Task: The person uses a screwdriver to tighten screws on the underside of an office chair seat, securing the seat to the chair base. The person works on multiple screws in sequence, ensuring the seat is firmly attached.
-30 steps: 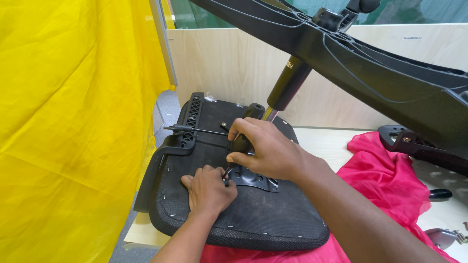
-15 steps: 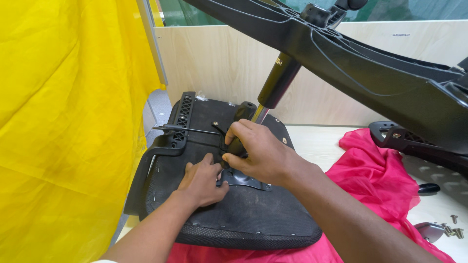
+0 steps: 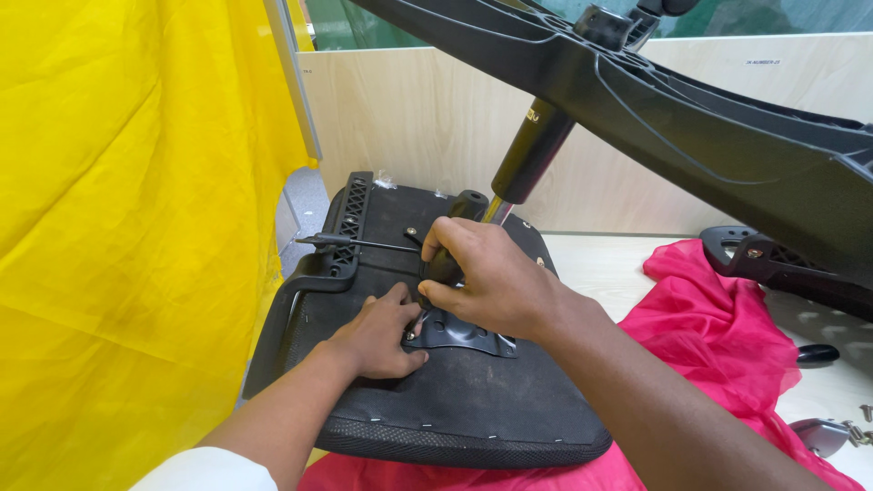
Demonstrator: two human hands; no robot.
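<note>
A black office chair seat (image 3: 455, 409) lies upside down on a table, its fabric underside facing up. A dark metal mounting plate (image 3: 468, 335) sits at its middle, joined to the gas lift cylinder (image 3: 532, 155) that rises to the black star base (image 3: 727, 136) overhead. My right hand (image 3: 486, 277) is closed around a black screwdriver handle (image 3: 443, 265), tip down at the plate's left corner. My left hand (image 3: 377, 335) rests on the seat, fingertips pinching at the screw by the tip. A thin lever rod (image 3: 359, 243) sticks out leftward.
Yellow fabric (image 3: 127, 227) hangs along the whole left side. A pink cloth (image 3: 727, 327) lies under and right of the seat. A black armrest part (image 3: 773, 268) and small metal parts (image 3: 832, 432) lie at the right. A light wood panel (image 3: 409, 118) stands behind.
The view has shifted a little and my left forearm reaches in further; both hands stay at the plate's left corner with the screwdriver.
</note>
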